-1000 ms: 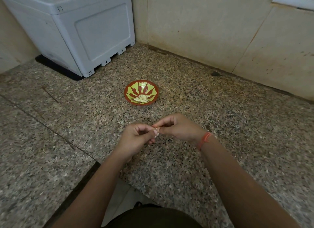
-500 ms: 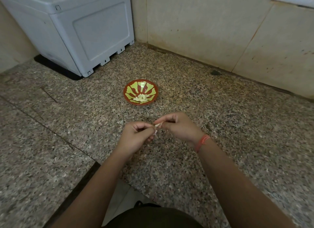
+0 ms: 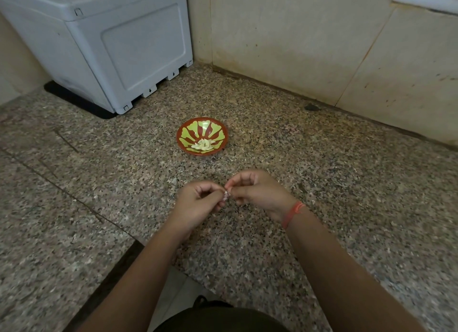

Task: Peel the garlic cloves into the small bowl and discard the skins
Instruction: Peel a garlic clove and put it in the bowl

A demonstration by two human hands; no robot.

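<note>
**Mia:** What are the two hands doing?

**Tom:** The left hand (image 3: 195, 205) and the right hand (image 3: 257, 195) are close together over the table (image 3: 347, 183). The fingers (image 3: 210, 186) of both are curled in. Their tips pinch one tiny garlic clove (image 3: 226, 195).

**Mia:** So where is the clove?

**Tom:** Right between the fingertips, where the two hands meet. It looks white. It is too small for me to tell how much skin is on it.

**Mia:** Is it lying on the table?

**Tom:** No. It sits in the fingers, not on the table.

**Mia:** And the bowl?

**Tom:** The small bowl (image 3: 218, 131) stands on the table past the fingers, farther from the person and a bit to the left-hand side. It is red with green shapes inside. It is apart from the fingers and does not touch them.

**Mia:** Is anything in it?

**Tom:** Yes. A little heap of peeled cloves (image 3: 203, 144), pale and bare, lies at the bottom.

**Mia:** What else is near the fingers?

**Tom:** An orange thread (image 3: 293, 212) goes round the right wrist, just behind the right fingers. Far past the fingers, beyond the bowl and to the left, a big grey box (image 3: 119, 46) stands on the table. A wall (image 3: 297, 46) runs along the far side, well away from the fingers.
</note>
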